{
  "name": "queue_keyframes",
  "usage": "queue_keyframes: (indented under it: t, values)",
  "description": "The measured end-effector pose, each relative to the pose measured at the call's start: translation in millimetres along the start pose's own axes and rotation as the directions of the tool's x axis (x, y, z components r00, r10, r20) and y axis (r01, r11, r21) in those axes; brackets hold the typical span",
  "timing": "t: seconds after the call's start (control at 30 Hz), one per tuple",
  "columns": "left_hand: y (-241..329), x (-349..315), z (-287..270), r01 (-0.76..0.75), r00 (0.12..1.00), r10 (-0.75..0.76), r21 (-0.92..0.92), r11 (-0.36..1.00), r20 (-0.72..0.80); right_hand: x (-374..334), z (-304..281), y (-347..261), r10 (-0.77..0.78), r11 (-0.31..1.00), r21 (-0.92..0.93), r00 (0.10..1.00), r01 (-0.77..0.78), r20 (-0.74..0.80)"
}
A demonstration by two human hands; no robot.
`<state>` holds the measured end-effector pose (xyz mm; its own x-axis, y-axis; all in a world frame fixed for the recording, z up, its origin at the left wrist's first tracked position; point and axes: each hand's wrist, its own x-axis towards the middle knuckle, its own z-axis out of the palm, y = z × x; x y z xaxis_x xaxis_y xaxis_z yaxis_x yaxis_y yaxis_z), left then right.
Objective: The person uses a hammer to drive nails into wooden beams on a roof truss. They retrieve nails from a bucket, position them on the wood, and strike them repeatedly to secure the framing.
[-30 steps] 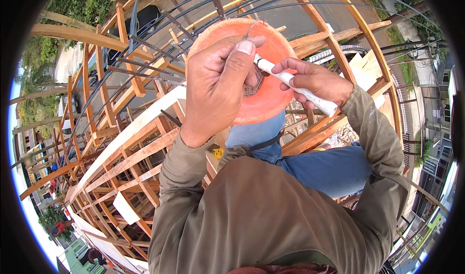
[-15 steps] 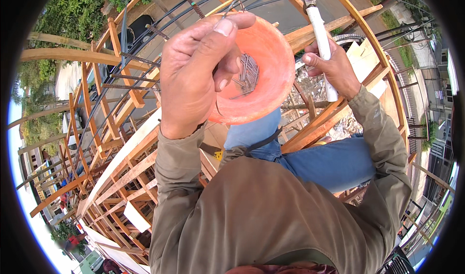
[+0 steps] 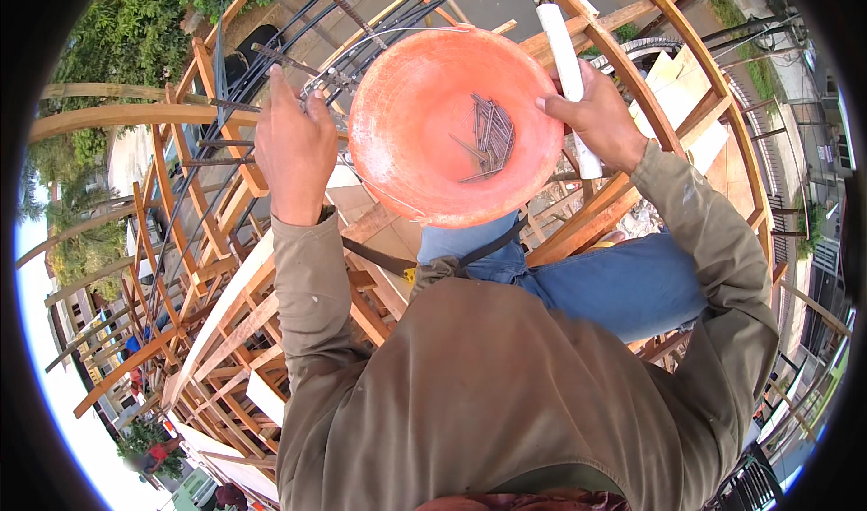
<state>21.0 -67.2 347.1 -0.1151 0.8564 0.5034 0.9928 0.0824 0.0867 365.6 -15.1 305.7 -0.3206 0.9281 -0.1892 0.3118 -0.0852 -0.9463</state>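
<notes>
While the right hand (image 3: pixel 607 118) grips the white-handled hammer (image 3: pixel 562 51), its thumb reaches leftward and overlaps the edge of the orange bucket (image 3: pixel 406 105), fingers curled behind the handle and partly out of sight. Head at the top, the hammer runs steeply down to the right, just beside the bucket's rim. And there are the nails (image 3: pixel 492 136), gathered loosely on the bottom, right of its middle! Most of them lie with their long axes running steeply up and down the view, a few splayed off to the left. From the left hand (image 3: pixel 296 154) they lie to the right and a shade lower than its fingertips, across the pale inner wall; the right hand is clearly the nearer one. Over on the left, index finger and thumb stand apart, just outside the rim (some small metal pieces (image 3: pixel 336 81) show beside that thumb, too fine to sort out). Whether the other fingers close on anything, I can't tell. Below the bucket, blue trousers (image 3: pixel 614 285); all around, timber framing (image 3: pixel 230 308).
</notes>
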Motion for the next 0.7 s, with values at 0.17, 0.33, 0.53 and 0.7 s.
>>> queue_keyframes:
  t: [0.17,0.33,0.53,0.7]
  values:
    - [73,7,-31,-0.469,0.883,0.457,-0.162,0.868,-0.104,-5,5,-1,-0.113,0.993,0.041,0.994,0.113,-0.006]
    - [111,21,25,-0.573,0.342,0.737,-0.493,0.655,0.582,-9,3,-3,-0.061,0.997,-0.055,0.998,0.061,-0.005]
    - [109,0,95,-0.749,0.050,0.643,-0.397,0.530,0.764,-12,12,-6,-0.126,0.990,-0.067,0.991,0.123,-0.036]
    - [116,-16,128,-0.805,-0.050,0.662,-0.422,0.417,0.748,-11,1,5,-0.123,0.982,-0.149,0.992,0.116,-0.039]
